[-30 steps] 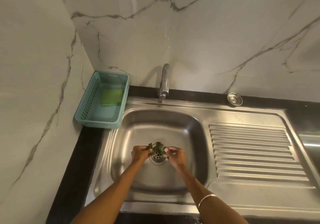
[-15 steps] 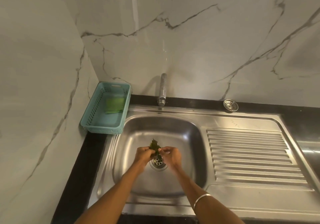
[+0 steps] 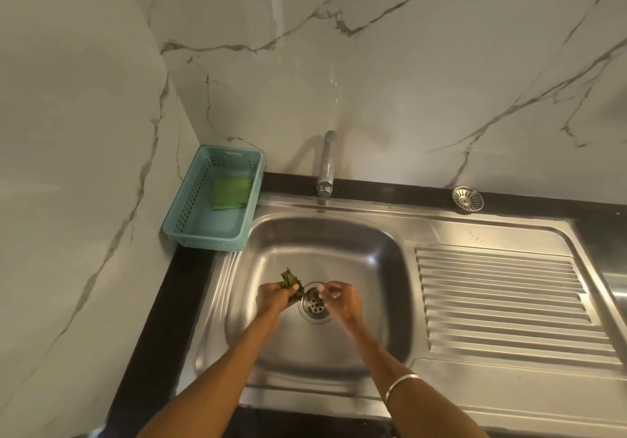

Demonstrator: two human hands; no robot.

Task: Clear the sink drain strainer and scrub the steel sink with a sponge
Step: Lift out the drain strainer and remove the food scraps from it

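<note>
A teal basket [image 3: 176,224] sits left of the tap [image 3: 327,163].

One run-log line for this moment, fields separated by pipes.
phase: clearing drain | left hand: grips wilted green leaf scraps | right hand: over round steel drain strainer | green sponge: in teal basket

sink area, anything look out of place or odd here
Yes: a round steel strainer lies on the black counter ledge behind the drainboard, not in the drain. The left hand holds green leafy scraps.
</note>
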